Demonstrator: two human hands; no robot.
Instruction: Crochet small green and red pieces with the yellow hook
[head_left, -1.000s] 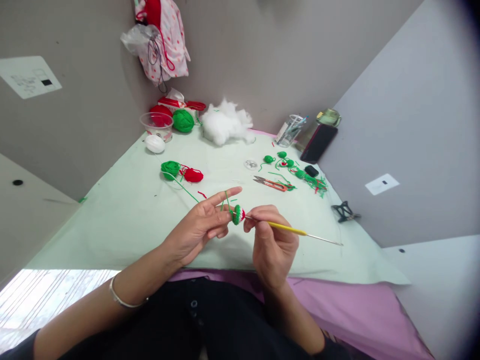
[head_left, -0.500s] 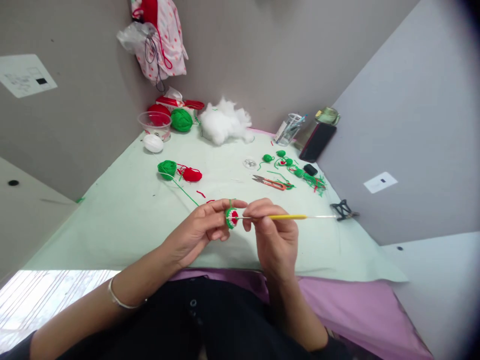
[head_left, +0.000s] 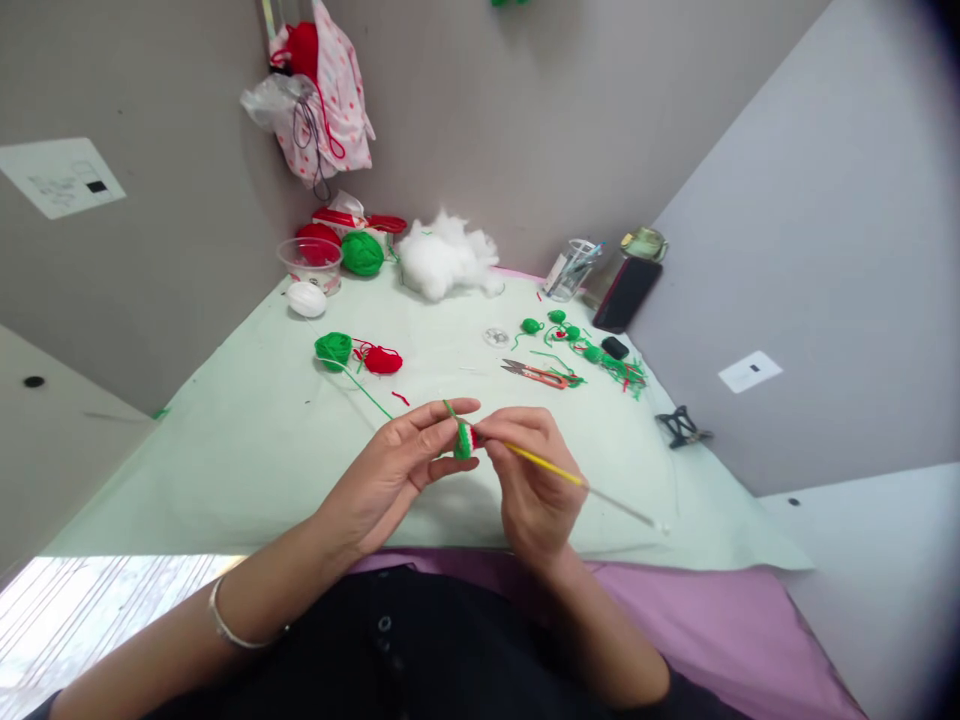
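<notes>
My left hand (head_left: 409, 450) pinches a small crocheted piece (head_left: 464, 441) in green, white and red between thumb and fingers. A strand of green yarn loops over its raised index finger and runs back to a green yarn ball (head_left: 333, 350). In my right hand (head_left: 536, 480) is a crochet hook (head_left: 546, 464) with a yellow grip, held like a pen. Its near tip meets the crocheted piece, partly hidden by my fingers, and its silver shaft slants down to the right.
Beyond my hands lie red yarn (head_left: 382, 360), orange thread snips (head_left: 536, 374), small green crocheted balls (head_left: 532, 326) and yarn scraps (head_left: 626, 375). White stuffing (head_left: 448, 257), a plastic tub (head_left: 310, 268), a clear cup (head_left: 571, 270) and a phone (head_left: 628, 295) stand along the back. A black stand (head_left: 682, 427) is at right.
The hook has swung from nearly level to slanting down at its right end. The crocheted piece has turned, showing more green, and my right hand has come closer to it.
</notes>
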